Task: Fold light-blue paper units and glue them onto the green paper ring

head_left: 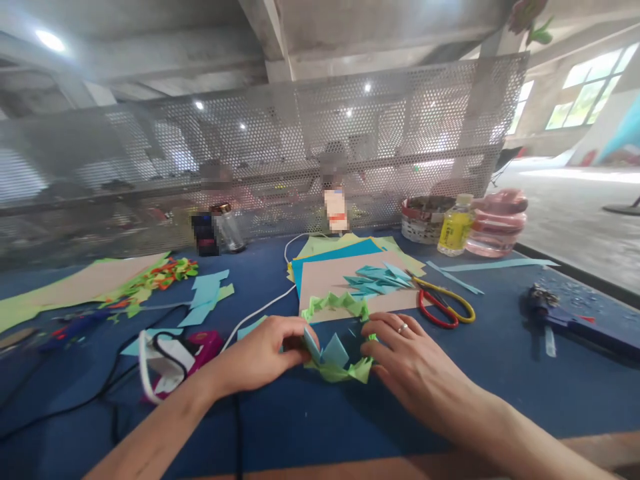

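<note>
A ring of light green folded paper points (335, 373) lies on the blue table between my hands. Two light blue folded paper pieces (335, 351) stand up at its near left side. My left hand (265, 353) is closed at the ring's left, thumb and fingers pinching around the leftmost blue piece. On the opposite side, my right hand (410, 353), with a ring on one finger, curls its fingers over the green paper edge. Its fingertips are partly hidden. Just beyond, a pile of blue folded paper pieces (380, 279) rests on a pinkish sheet (325, 287).
Scissors (445, 307) with red and yellow handles lie right of the sheets. A glue gun (575, 323) is farther right. Behind stand a yellow-labelled bottle (456, 227), a pink jug (497, 223) and a basket (420, 223). Cables (105, 393) and a magenta-and-white object (180, 367) occupy the left.
</note>
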The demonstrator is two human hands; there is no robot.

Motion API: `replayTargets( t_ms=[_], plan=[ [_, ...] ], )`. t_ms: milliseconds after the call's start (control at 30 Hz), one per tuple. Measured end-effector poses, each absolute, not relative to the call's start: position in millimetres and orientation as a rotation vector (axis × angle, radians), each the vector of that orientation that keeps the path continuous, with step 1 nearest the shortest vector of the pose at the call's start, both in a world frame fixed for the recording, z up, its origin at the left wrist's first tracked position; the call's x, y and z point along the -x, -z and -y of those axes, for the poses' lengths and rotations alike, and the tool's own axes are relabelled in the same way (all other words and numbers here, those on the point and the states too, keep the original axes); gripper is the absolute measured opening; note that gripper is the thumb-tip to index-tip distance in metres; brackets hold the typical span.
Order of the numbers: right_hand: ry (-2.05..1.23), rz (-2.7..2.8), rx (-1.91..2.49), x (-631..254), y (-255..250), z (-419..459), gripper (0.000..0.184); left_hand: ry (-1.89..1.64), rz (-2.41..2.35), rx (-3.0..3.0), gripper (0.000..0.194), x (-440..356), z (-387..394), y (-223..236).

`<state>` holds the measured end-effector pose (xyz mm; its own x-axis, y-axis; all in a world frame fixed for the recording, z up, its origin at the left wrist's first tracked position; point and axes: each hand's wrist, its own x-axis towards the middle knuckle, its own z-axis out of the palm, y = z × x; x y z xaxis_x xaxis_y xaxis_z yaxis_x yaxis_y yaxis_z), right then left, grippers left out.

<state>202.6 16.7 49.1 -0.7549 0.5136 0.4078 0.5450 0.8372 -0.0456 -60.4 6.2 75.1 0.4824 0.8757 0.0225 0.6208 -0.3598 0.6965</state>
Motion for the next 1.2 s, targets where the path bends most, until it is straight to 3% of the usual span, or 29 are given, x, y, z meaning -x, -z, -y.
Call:
replayTargets(
  t_ms=[300,400,633,833,1200],
  plan=[
    [0.158,2.641,0.876,-223.0,-55.3,-12.6,0.049,-0.609,-1.339,-2.274,0.039,69.8,-4.0,-68.9],
    [0.177,2.626,0.947,-236.6,-64.6,-20.2,0.044,-0.608,-1.34,-2.305,0.04,76.4,-7.9,-66.5],
    [0.25,2.666,1.186,-262.4,-81.7,-71.6,0.014,-0.629,-1.376,-2.331,0.051,80.8,-11.8,-61.7],
    [0.247,2.755,1.299,-248.1,-83.3,-107.7,0.028,-0.785,-1.483,-2.346,0.059,82.2,-15.5,-53.8],
    [0.243,2.829,1.217,-190.8,-62.2,-121.6,0.031,-1.091,-1.513,-2.306,0.028,66.9,-2.2,-66.4]
  ],
)
